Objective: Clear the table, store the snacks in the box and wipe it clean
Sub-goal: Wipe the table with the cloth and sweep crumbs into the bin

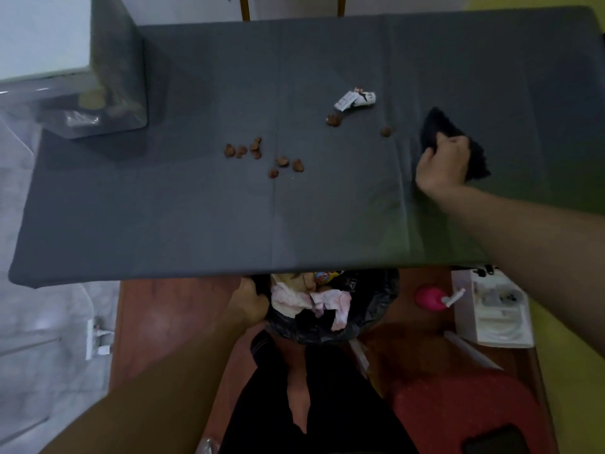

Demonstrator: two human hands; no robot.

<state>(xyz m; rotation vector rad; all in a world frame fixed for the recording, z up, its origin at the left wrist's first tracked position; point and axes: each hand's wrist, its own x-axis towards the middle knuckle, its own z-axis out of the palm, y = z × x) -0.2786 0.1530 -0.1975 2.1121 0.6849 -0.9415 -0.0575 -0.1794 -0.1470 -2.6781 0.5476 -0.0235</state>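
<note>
A grey cloth covers the table [196, 224]. Several brown snack pieces [255, 155] lie scattered near its middle, with two more pieces [334, 119] further right. A crumpled white wrapper [355, 99] lies behind them. My right hand [442, 165] grips a black cloth [438, 126] on the right part of the table. Below the near table edge, my left hand [250, 299] holds the rim of a bin lined with a black bag [370, 319], which holds crumpled paper and wrappers. A clear plastic box [111, 93] stands at the table's far left, with some items inside.
A white box [494, 309] with small items and a pink object [429, 298] sit on the red-brown floor at the right. A red stool [458, 407] with a dark phone is at the lower right. Chair legs [244, 8] show beyond the far edge.
</note>
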